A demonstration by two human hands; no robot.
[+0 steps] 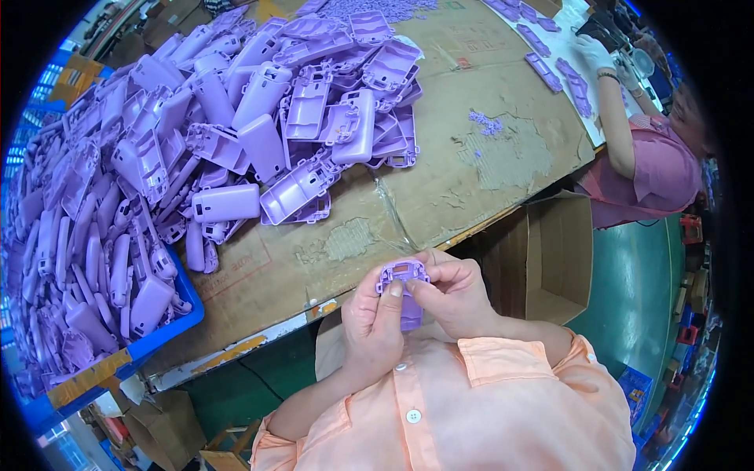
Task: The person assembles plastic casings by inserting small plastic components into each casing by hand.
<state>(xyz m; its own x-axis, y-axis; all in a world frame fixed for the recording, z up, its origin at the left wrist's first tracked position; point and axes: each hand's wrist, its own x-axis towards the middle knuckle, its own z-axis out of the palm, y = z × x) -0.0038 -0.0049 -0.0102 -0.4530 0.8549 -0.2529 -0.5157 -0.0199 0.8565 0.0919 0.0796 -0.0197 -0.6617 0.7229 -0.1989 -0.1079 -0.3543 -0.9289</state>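
Note:
Both of my hands meet in front of my chest, just off the table's near edge, around one purple plastic shell (411, 312). My left hand (372, 318) grips its left side, the thumb pressed on the inner face near the slotted top end. On the other side my right hand (455, 297) pinches the same end, thumb tip close to the left thumb. The shell's hollow side faces up toward me. Whether a small part sits under my thumbs is hidden. Beyond my hands, a large heap of similar purple shells (228, 202) covers the table's left side.
Cardboard covers the table (440, 212), torn in places. A small cluster of tiny purple parts (487, 123) lies on it, with a bigger pile (369, 9) at the back. A blue crate (184, 302) holds shells at left. An open carton (559, 259) stands near a gloved co-worker (644, 169).

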